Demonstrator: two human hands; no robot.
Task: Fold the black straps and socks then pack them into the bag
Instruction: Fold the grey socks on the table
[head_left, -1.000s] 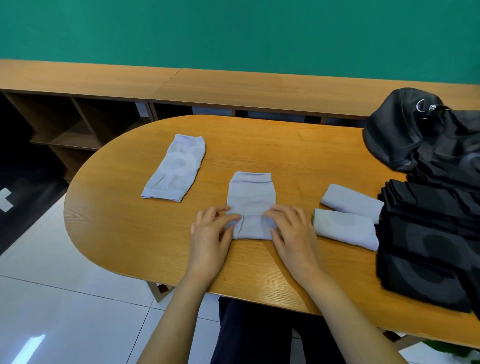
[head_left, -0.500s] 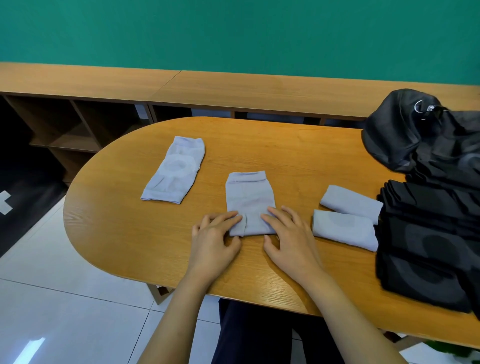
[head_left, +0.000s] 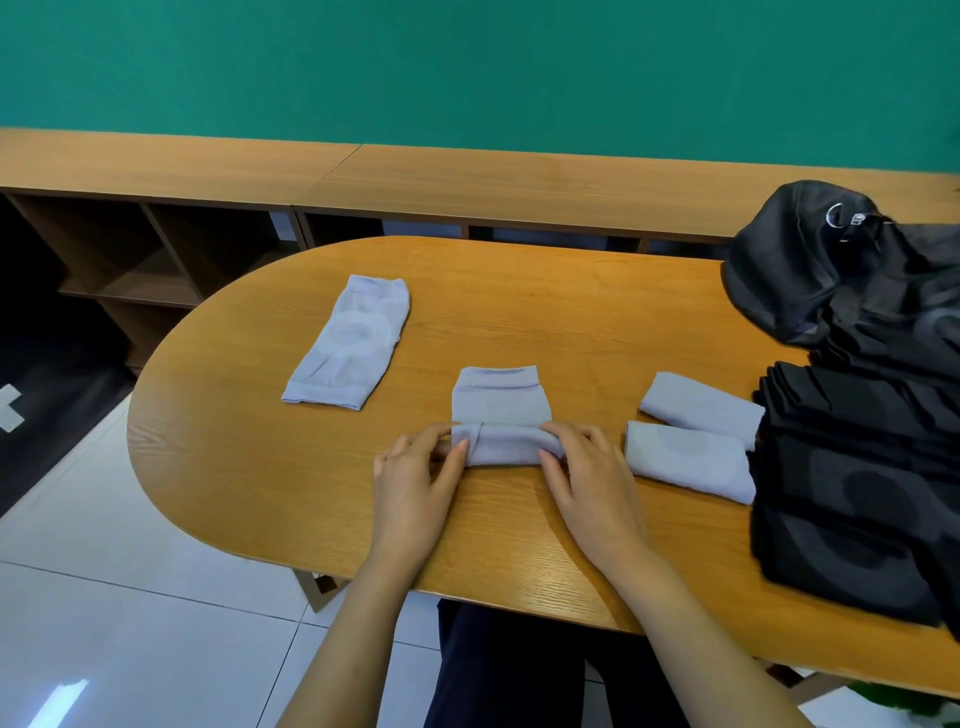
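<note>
Office — oval table (head_left: 519, 306), cubby shelves (head_left: 171, 260)

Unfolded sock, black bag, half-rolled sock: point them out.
unfolded sock (head_left: 349, 343), head view, patterned middle
black bag (head_left: 795, 270), head view, rounded top
half-rolled sock (head_left: 500, 402), head view, flat upper part

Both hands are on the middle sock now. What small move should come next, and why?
Probably carry the fold onward to the far cuff. The left hand and right hand pinch the near end of the middle sock, turned over only partway; its far half lies flat. The two folded socks at the right are already compact.
</note>
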